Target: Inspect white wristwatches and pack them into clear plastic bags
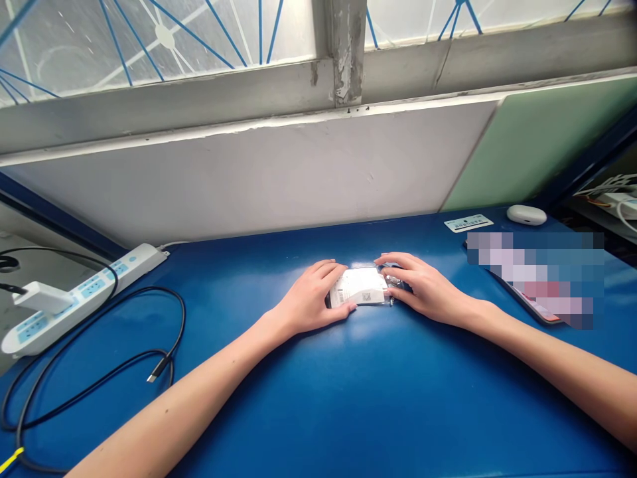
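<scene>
A small flat packet (362,287) lies on the blue table in front of me, in clear shiny plastic with a white label on top. The label bears a barcode at its left and a square code near its lower right. My left hand (313,297) grips the packet's left end, thumb along the near edge and fingers over the far side. At the opposite end, my right hand (423,284) has its bent fingers on the crumpled plastic. Parts of both ends are hidden under the fingers.
A white power strip (142,262) with a plugged-in charger (47,299) stands at the left, beside a looped black cable (182,312). To the right lie a phone (540,309), partly blurred out, a white earbud case (526,214) and a small printed card (468,223). A wall panel (249,179) borders the table's back.
</scene>
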`<state>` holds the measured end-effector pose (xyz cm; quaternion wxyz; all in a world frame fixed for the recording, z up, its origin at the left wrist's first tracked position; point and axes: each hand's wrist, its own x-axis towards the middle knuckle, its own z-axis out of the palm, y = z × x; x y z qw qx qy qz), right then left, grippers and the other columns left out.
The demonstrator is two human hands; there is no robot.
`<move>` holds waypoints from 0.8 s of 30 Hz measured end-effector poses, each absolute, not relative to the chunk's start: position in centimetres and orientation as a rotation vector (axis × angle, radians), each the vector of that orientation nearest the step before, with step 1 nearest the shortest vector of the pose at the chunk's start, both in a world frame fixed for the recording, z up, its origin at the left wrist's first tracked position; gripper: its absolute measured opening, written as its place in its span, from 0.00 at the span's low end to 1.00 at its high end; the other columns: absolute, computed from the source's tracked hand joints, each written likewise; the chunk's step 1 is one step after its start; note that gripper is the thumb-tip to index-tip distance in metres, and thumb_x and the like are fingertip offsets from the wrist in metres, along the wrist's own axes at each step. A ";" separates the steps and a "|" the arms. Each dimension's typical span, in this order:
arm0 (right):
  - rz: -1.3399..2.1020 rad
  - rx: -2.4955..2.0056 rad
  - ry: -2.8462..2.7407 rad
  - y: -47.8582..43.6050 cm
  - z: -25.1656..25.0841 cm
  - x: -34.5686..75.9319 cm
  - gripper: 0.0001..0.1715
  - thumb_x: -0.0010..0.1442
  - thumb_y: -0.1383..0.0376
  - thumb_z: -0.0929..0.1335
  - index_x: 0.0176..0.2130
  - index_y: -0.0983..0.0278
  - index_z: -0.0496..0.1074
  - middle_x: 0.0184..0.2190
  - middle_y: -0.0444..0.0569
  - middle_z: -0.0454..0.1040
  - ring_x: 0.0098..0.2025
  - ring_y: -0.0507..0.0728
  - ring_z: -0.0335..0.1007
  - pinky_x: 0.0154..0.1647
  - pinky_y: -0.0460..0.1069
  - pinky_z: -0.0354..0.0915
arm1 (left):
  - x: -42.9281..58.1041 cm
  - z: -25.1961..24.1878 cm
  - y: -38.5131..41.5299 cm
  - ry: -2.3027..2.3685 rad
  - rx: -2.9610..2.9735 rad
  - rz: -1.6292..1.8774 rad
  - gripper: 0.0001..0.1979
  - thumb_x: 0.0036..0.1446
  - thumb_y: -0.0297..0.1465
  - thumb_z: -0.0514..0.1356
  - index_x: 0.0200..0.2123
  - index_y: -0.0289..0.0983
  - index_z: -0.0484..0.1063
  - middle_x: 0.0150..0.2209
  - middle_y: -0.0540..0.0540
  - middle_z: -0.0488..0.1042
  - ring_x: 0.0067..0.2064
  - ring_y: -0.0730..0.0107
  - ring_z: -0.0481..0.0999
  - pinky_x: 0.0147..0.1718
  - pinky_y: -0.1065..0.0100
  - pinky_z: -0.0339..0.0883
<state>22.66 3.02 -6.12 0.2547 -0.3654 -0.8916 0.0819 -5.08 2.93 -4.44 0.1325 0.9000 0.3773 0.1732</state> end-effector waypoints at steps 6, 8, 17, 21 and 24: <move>0.231 -0.971 -2.422 3.2 -5.9 22.8 0.10 0.65 0.63 0.67 0.45 0.60 0.75 0.54 0.58 0.74 0.58 0.67 0.69 0.55 0.65 0.70 | -4.9 -4.6 2.9 1.123 2.629 0.522 0.28 0.59 0.44 0.62 0.58 0.38 0.66 0.58 0.38 0.72 0.63 0.45 0.66 0.60 0.47 0.63; 0.220 -0.962 -2.421 3.3 -5.8 22.8 0.09 0.65 0.62 0.67 0.44 0.60 0.76 0.54 0.58 0.74 0.58 0.67 0.69 0.55 0.65 0.70 | -4.9 -4.6 2.9 1.133 2.630 0.539 0.27 0.58 0.44 0.62 0.57 0.38 0.66 0.58 0.38 0.72 0.62 0.45 0.67 0.60 0.47 0.63; 0.181 -0.955 -2.440 3.5 -5.7 23.1 0.12 0.67 0.61 0.66 0.47 0.61 0.74 0.54 0.57 0.74 0.59 0.67 0.68 0.56 0.65 0.69 | -4.9 -4.6 2.8 1.184 2.643 0.555 0.25 0.59 0.43 0.62 0.55 0.36 0.67 0.55 0.38 0.74 0.61 0.45 0.67 0.59 0.48 0.64; 0.170 -0.978 -2.447 3.7 -5.8 23.5 0.13 0.67 0.60 0.66 0.49 0.61 0.74 0.55 0.57 0.73 0.59 0.67 0.68 0.57 0.65 0.68 | -4.8 -4.6 2.9 1.201 2.647 0.581 0.25 0.59 0.43 0.61 0.55 0.35 0.67 0.55 0.38 0.74 0.61 0.45 0.67 0.59 0.48 0.63; 0.189 -0.996 -2.451 3.9 -5.8 23.9 0.13 0.67 0.61 0.65 0.48 0.61 0.74 0.56 0.57 0.73 0.60 0.67 0.68 0.57 0.64 0.68 | -4.8 -4.5 2.9 1.210 2.642 0.586 0.24 0.59 0.42 0.61 0.55 0.36 0.67 0.55 0.38 0.74 0.61 0.45 0.67 0.59 0.47 0.64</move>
